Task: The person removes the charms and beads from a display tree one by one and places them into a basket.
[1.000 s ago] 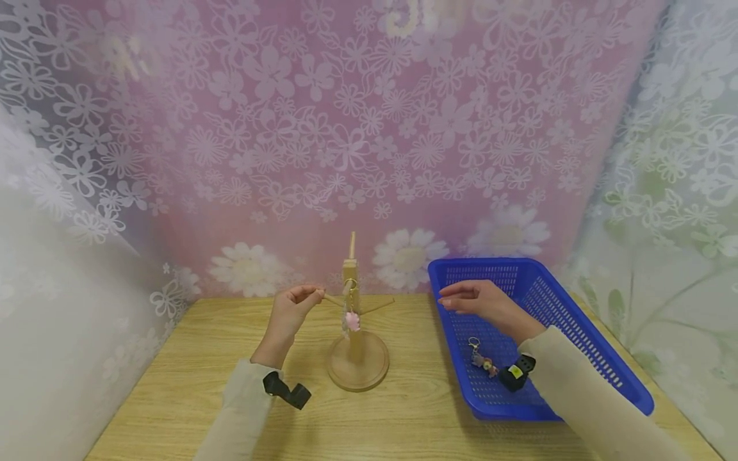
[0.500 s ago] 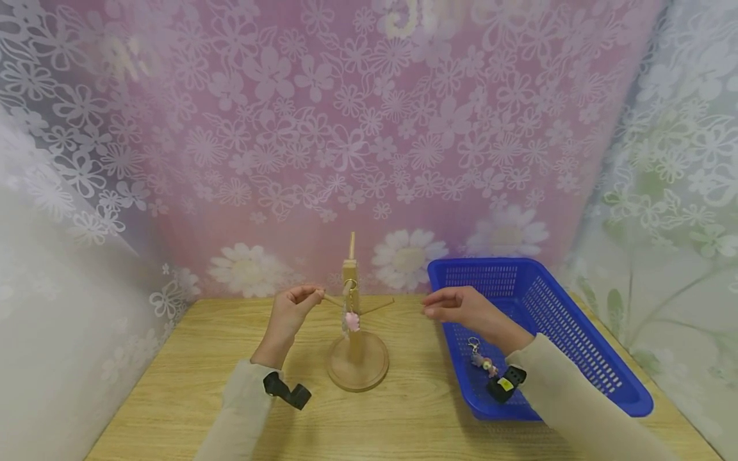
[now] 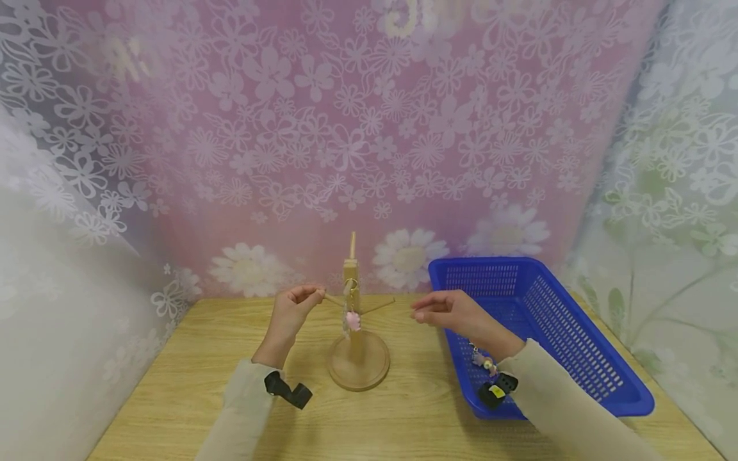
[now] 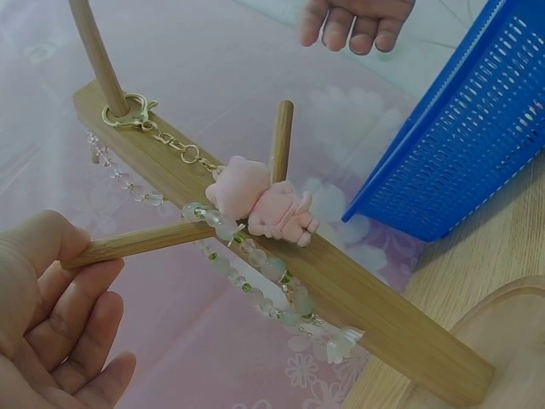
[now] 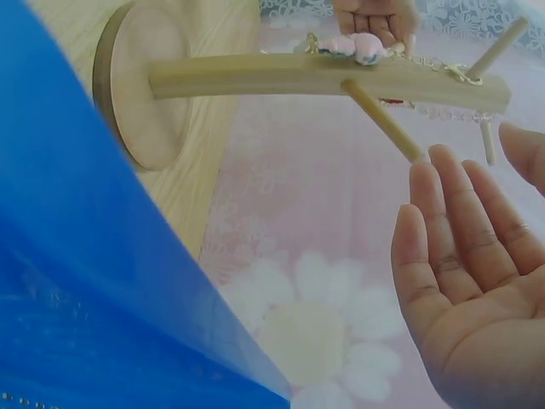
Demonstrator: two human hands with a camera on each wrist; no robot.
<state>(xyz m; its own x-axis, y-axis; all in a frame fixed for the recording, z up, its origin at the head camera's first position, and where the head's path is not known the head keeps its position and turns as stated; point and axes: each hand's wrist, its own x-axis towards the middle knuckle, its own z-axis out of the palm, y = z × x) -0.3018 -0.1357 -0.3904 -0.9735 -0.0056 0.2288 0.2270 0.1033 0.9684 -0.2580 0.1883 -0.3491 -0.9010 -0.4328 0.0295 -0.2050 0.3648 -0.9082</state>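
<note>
A blue mesh basket [image 3: 567, 339] sits at the right of the tabletop [image 3: 190, 384], a second keychain [image 3: 483, 362] inside. On the wooden peg stand [image 3: 357, 358] hangs a beaded keychain with a pink charm [image 4: 260, 207]. The left hand [image 3: 291, 312] pinches a side peg [image 4: 140, 243]. The right hand [image 3: 455, 312], open and empty, has moved left from the basket toward the stand.

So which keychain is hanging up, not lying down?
The pink-charm keychain, clipped onto the wooden stand. The other keychain lies in the blue basket.
</note>
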